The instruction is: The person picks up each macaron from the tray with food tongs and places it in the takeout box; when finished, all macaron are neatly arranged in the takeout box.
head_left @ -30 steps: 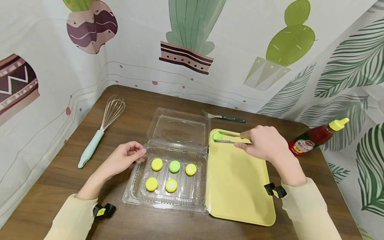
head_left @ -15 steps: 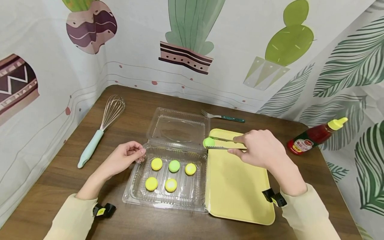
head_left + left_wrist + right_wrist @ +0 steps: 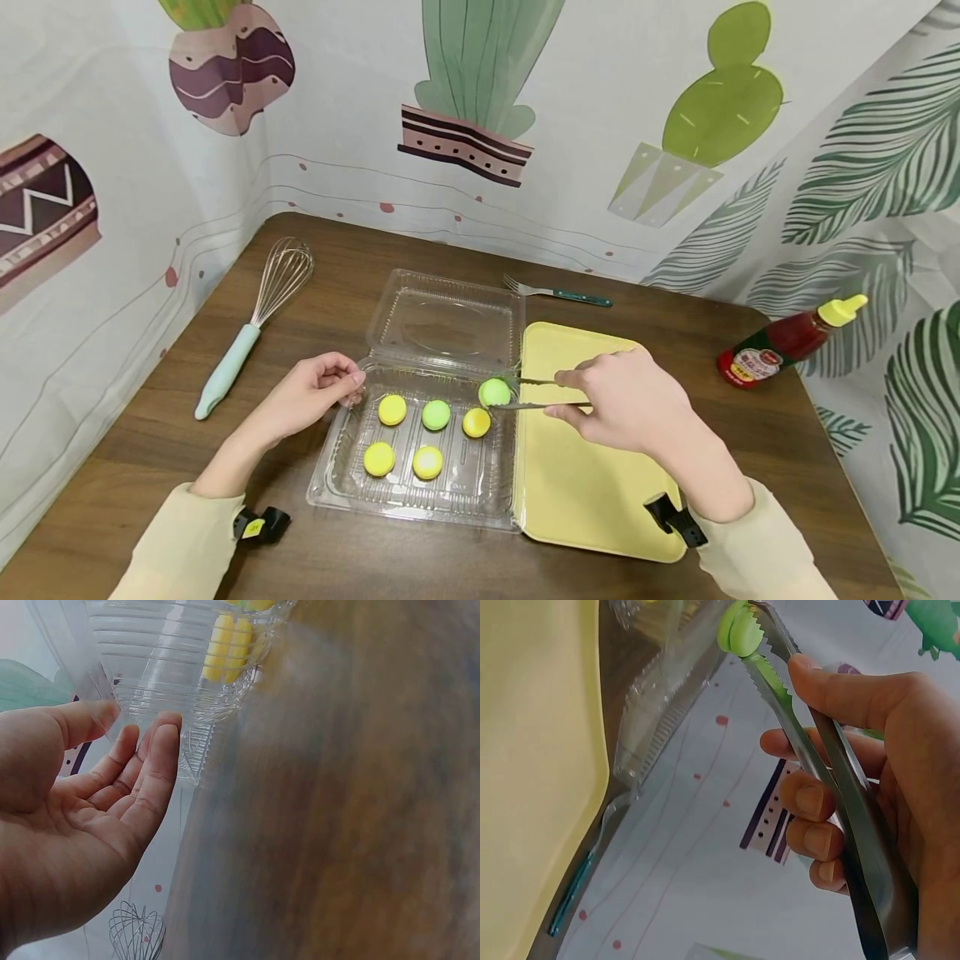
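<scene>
My right hand grips metal tongs, their serrated tips pinching a green macaron. In the head view this macaron is over the right rear part of a clear plastic container, behind a yellow macaron. Several more macarons lie inside, including a green macaron in the back row and a yellow macaron in the front row. At the container's rear left corner, my left hand holds the rim between thumb and fingers.
A yellow tray adjoins the container's right side. The container's lid lies open behind. A whisk is at the left, a fork at the back, and a sauce bottle at the right.
My right hand has carried the green macaron in the tongs from the tray's rear left corner, leftward and nearer, over the container. The left hand stays at the rim.
</scene>
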The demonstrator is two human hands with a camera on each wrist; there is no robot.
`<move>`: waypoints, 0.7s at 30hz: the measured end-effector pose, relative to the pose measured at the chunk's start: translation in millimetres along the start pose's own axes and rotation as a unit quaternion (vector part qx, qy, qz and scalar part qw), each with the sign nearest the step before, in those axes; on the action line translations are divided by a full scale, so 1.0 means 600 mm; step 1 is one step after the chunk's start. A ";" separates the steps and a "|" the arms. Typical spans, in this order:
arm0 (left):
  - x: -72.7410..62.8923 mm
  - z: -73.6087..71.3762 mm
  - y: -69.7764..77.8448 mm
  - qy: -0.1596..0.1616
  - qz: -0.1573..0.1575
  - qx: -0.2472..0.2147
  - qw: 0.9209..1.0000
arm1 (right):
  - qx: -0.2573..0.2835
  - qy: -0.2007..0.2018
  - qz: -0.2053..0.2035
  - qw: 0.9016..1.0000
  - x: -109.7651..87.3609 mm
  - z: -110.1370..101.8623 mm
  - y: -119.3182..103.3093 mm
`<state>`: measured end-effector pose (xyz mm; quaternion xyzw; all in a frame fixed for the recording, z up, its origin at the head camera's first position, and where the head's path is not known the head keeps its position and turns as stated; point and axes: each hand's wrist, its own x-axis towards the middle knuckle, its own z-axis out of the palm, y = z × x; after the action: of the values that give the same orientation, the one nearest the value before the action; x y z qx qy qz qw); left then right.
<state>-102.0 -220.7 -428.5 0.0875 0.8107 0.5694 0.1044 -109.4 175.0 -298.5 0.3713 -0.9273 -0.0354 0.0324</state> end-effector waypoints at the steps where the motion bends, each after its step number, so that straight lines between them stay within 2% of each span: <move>1: 0.000 0.000 0.001 0.000 0.000 -0.001 1.000 | -0.003 -0.004 -0.003 1.000 0.001 0.002 -0.004; 9: -0.004 -0.002 0.008 -0.001 0.006 -0.005 1.000 | -0.002 -0.011 -0.033 0.999 0.000 0.021 -0.025; 21: 0.001 0.000 -0.001 0.001 -0.003 0.002 1.000 | -0.007 -0.026 -0.077 0.997 -0.004 0.042 -0.046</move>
<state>-102.5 -220.8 -428.9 0.0851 0.8120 0.5677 0.1053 -90.9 157.9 -326.3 0.4403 -0.8962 -0.0536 0.0075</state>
